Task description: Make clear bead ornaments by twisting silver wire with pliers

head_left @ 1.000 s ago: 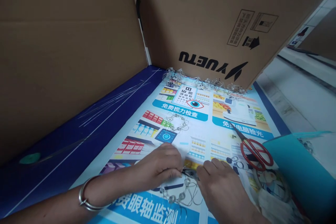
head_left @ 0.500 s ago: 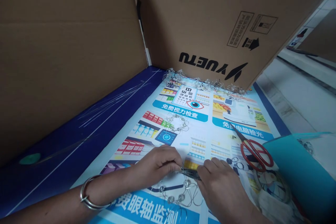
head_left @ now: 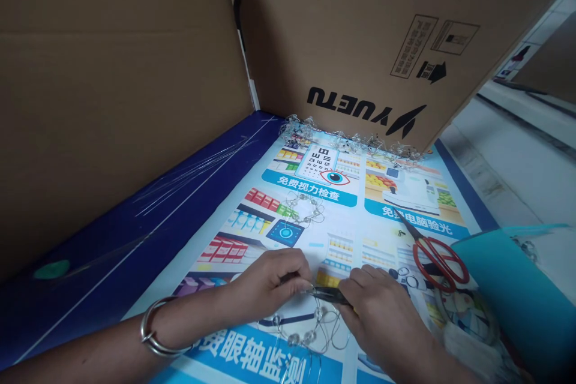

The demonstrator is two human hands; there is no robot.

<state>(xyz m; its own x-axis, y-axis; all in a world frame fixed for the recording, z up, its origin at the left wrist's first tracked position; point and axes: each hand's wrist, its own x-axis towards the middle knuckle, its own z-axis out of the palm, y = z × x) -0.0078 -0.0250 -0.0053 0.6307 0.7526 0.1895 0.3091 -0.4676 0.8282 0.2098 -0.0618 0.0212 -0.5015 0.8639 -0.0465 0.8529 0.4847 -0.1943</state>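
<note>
My right hand (head_left: 382, 312) is closed around a pair of dark pliers (head_left: 330, 294), whose jaws point left toward my other hand. With thumb and fingers pinched, my left hand (head_left: 281, 279) grips thin wire at the tip of the pliers. Below both hands hangs a beaded wire piece (head_left: 309, 336), with clear round beads and loose wire loops. Farther forward on the printed sheet lies a finished-looking ring of wire and clear beads (head_left: 306, 209).
Red-handled scissors (head_left: 438, 261) lie on the right, beside a teal folder-like sheet (head_left: 513, 288). A tangled row of beaded wire (head_left: 355, 145) runs along the cardboard wall (head_left: 360, 30). Loose clear strands (head_left: 193, 174) and a green blob (head_left: 51, 270) are on the left.
My right hand has tilted slightly and the pliers' jaws show more plainly. My left hand stays nearly in place, still pinching the wire.
</note>
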